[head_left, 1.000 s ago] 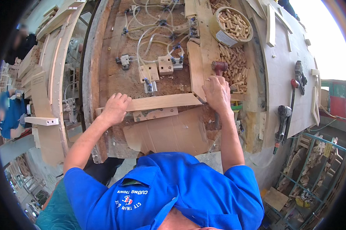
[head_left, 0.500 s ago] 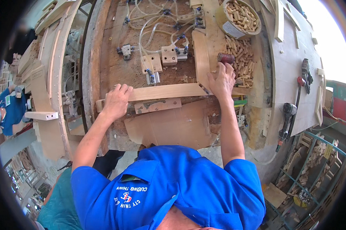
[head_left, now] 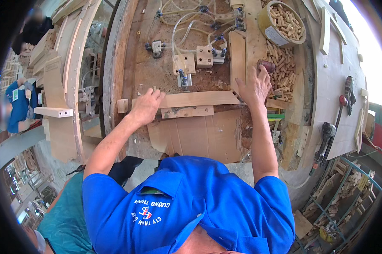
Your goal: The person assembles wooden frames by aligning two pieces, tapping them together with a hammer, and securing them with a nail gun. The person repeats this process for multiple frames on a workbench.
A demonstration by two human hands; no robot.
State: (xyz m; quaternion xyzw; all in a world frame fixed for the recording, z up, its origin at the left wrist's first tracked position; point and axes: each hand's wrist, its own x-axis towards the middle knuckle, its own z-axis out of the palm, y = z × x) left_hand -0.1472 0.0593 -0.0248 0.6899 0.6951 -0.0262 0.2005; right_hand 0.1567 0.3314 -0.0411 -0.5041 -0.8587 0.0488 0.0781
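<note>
A pale wooden strip [head_left: 199,99] lies crosswise on the bench, its right end cut at a slant. My left hand [head_left: 146,107] grips the strip's left end, fingers bent over its far edge. Against the near side of the strip sits a wooden block [head_left: 187,111] with holes in it. My right hand [head_left: 254,89] is past the strip's right end, thumb spread away from the fingers. Its fingertips touch or nearly touch a dark red cylinder [head_left: 266,66], which stays beside the loose wooden dowels [head_left: 284,74]. Another wooden piece [head_left: 237,57] points away from me near my right thumb.
A yellow bucket [head_left: 267,29] of dowels stands at the far right. Clear air tubes [head_left: 184,31] and a small pneumatic cylinder [head_left: 183,79] lie beyond the strip. Cardboard [head_left: 195,135] covers the bench's near side. A power drill [head_left: 326,133] rests on the right-hand panel.
The whole view has shifted. The strip now sits closer over the holed block, hiding its green patch, and the gap at the strip's slanted right end looks smaller. Both hands stay near the same things.
</note>
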